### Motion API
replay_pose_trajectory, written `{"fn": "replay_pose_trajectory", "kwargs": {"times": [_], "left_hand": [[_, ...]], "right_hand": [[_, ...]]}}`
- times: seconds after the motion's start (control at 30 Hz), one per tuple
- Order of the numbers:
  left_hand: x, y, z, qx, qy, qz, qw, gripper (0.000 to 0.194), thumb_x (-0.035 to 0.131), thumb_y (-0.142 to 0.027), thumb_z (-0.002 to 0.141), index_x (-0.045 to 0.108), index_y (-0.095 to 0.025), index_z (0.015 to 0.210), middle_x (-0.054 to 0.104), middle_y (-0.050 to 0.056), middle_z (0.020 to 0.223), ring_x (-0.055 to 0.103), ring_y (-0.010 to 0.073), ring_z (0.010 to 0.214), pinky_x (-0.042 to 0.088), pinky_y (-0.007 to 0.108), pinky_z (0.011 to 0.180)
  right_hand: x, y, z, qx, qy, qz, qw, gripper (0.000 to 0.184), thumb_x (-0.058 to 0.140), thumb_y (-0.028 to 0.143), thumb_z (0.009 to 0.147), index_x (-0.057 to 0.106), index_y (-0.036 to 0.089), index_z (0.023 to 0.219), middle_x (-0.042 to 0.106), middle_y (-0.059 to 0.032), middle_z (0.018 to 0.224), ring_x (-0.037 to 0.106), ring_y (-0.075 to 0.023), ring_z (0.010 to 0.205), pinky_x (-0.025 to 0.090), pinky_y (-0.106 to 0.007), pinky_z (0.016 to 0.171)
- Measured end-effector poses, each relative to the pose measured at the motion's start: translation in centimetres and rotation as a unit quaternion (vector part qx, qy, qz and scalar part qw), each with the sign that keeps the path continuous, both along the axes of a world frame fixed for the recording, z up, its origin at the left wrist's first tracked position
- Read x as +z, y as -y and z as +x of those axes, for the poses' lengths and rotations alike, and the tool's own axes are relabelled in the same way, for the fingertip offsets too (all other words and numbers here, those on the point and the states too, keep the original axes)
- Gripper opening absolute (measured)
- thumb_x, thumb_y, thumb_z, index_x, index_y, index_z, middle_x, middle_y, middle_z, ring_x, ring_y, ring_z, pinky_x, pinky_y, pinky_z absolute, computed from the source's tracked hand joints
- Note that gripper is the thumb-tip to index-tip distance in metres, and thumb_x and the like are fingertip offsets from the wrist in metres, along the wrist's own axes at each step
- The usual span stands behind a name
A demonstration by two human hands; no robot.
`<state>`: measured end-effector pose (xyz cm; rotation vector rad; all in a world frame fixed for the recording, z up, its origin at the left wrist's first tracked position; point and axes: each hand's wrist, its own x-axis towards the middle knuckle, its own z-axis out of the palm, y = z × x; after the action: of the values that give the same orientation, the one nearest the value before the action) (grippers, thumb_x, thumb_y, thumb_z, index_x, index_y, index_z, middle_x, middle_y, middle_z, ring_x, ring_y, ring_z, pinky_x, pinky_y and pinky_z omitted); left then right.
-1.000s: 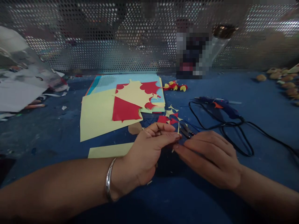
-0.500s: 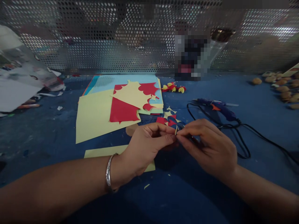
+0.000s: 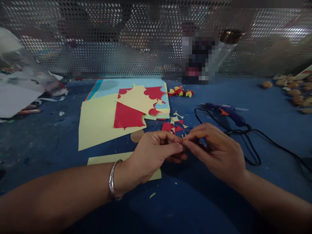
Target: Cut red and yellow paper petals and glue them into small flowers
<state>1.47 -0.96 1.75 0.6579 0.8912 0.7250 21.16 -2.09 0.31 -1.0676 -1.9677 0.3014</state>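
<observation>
While the table runs toward you with small scraps on its near part, your left hand and right hand meet near the middle, thumbs and forefingers pinched almost together on a thin pale strip between them. Its visible tip points away from you, long axis roughly near to far; your fingertips hide the rest. Your left wrist partly covers a yellow sheet. Just beyond lie paper offcuts; rightward, a glue gun; farthest, a metal screen borders the table.
</observation>
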Motion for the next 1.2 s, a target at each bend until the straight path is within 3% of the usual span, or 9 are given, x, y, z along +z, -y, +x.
{"fn": "replay_pose_trajectory", "kwargs": {"times": [0.6,0.87,1.07,1.2], "left_hand": [[-0.56,0.02,-0.08,-0.019,0.009,-0.02,1.0,0.013,0.085,-0.017,0.079,0.074,-0.011,0.083,0.075,0.002,0.073,0.076,0.0115,0.064,0.063,0.02,0.063],[-0.32,0.09,-0.05,-0.032,0.006,-0.008,0.999,0.036,0.099,-0.03,0.062,0.073,-0.013,0.081,0.075,0.001,0.069,0.075,0.0118,0.064,0.06,0.02,0.063],[-0.5,0.31,-0.07,-0.045,-0.018,0.026,0.998,0.018,0.087,-0.022,0.078,0.074,-0.013,0.086,0.076,0.002,0.07,0.076,0.0115,0.067,0.06,0.021,0.067],[-0.43,0.35,-0.12,-0.043,-0.026,0.049,0.998,0.016,0.087,-0.019,0.075,0.074,-0.014,0.083,0.074,0.0,0.07,0.074,0.0111,0.066,0.06,0.021,0.067]], "right_hand": [[0.18,-0.29,0.51,0.025,-0.003,-0.033,0.999,0.008,0.073,0.024,0.097,0.072,0.025,0.089,0.073,-0.0016,0.083,0.069,-0.0158,0.074,0.058,-0.029,0.07],[-0.05,-0.39,0.58,0.036,-0.011,-0.04,0.998,0.003,0.075,0.023,0.096,0.072,0.024,0.094,0.073,-0.0011,0.086,0.07,-0.0148,0.08,0.056,-0.026,0.071],[-0.01,-0.27,0.74,0.021,-0.011,-0.06,0.998,0.005,0.075,0.027,0.096,0.074,0.025,0.1,0.073,-0.0027,0.088,0.071,-0.0158,0.078,0.055,-0.026,0.064],[0.04,-0.37,0.96,0.035,-0.008,-0.081,0.996,0.008,0.074,0.028,0.096,0.075,0.024,0.103,0.076,-0.004,0.09,0.072,-0.0169,0.079,0.057,-0.027,0.066]]}}
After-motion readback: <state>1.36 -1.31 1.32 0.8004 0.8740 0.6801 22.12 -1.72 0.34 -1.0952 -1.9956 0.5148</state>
